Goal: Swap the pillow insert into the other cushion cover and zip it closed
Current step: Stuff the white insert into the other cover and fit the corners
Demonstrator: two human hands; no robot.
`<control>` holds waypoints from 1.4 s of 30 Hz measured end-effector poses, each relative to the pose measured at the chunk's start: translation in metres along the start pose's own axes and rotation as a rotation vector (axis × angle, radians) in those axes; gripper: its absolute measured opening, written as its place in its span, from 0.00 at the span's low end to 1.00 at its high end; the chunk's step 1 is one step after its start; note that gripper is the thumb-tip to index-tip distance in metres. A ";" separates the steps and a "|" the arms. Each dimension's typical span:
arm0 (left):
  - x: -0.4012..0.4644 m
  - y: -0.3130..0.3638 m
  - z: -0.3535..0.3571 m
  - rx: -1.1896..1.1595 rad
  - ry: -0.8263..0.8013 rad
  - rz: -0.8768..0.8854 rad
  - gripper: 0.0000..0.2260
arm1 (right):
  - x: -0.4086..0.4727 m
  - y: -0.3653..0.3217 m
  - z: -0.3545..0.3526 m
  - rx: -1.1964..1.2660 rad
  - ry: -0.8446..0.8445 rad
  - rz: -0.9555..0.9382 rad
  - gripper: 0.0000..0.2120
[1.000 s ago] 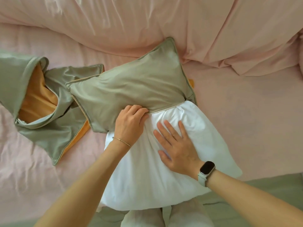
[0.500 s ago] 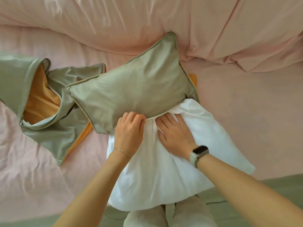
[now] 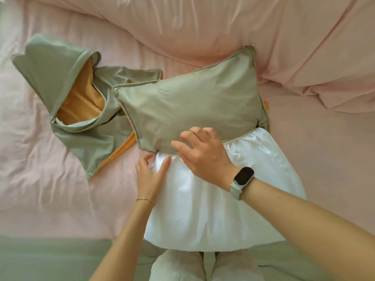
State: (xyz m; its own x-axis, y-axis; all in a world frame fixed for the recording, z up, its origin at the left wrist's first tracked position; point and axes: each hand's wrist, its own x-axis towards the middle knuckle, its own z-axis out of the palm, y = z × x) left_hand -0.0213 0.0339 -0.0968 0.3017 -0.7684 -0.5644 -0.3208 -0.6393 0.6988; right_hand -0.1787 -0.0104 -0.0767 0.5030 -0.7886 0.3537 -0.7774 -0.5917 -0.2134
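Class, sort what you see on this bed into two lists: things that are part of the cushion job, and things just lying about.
Part of the job:
white insert
green cover it sits partly inside
empty cover
left hand
right hand

Just lying about:
pink duvet
pink sheet

Soft white cloth with a bit of shine on the pillow insert [image 3: 213, 209], smooth green cloth with a thin corded edge on the cushion cover [image 3: 192, 106] around it. Same green cloth outside and orange cloth inside on the empty cover [image 3: 81, 110], all crumpled. Pink cloth full of wrinkles on the bed sheet [image 3: 50, 189] and the duvet [image 3: 223, 27], and a glossy black face with a matt pale strap on the watch [image 3: 242, 179].
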 end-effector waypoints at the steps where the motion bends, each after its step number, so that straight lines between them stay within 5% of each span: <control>1: -0.001 -0.009 -0.003 -0.034 -0.055 -0.099 0.32 | 0.005 -0.003 0.004 -0.020 -0.065 -0.077 0.07; 5: -0.001 -0.025 -0.013 -0.153 -0.254 -0.169 0.24 | 0.013 0.001 0.016 -0.154 -0.245 -0.240 0.10; 10: -0.003 0.005 -0.010 -0.168 -0.070 0.146 0.11 | 0.034 0.010 0.010 -0.153 -0.331 -0.085 0.09; 16: -0.008 0.045 -0.009 -0.206 -0.058 0.416 0.23 | 0.092 0.034 -0.031 0.457 -0.448 0.502 0.06; 21: -0.004 0.087 0.036 0.088 -0.150 0.687 0.22 | 0.098 0.035 -0.051 0.709 -0.175 0.861 0.04; 27: 0.049 0.117 0.075 0.819 -0.222 0.470 0.16 | 0.072 0.026 -0.042 0.737 -0.169 0.981 0.08; 29: 0.052 0.114 0.080 0.711 -0.136 0.548 0.15 | 0.074 0.040 -0.045 0.679 -0.096 0.992 0.09; 32: 0.043 0.100 0.069 0.172 0.121 0.656 0.17 | 0.083 0.064 -0.050 0.589 -0.039 0.964 0.07; 35: 0.047 0.079 0.045 -0.071 0.285 0.525 0.15 | 0.082 0.065 -0.044 0.568 -0.089 0.894 0.05; 39: 0.070 0.075 0.027 0.160 0.076 0.097 0.28 | 0.063 0.046 -0.028 0.453 -0.076 0.697 0.06; 42: 0.076 0.074 0.016 0.268 -0.168 0.037 0.31 | 0.056 0.045 -0.022 0.111 -0.079 0.455 0.07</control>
State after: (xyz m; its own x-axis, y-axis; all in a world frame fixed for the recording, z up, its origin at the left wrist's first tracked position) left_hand -0.0363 -0.0721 -0.0950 0.1396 -0.7712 -0.6211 -0.5608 -0.5785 0.5923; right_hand -0.1935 -0.0769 -0.0468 0.1513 -0.9796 0.1322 -0.8827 -0.1941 -0.4279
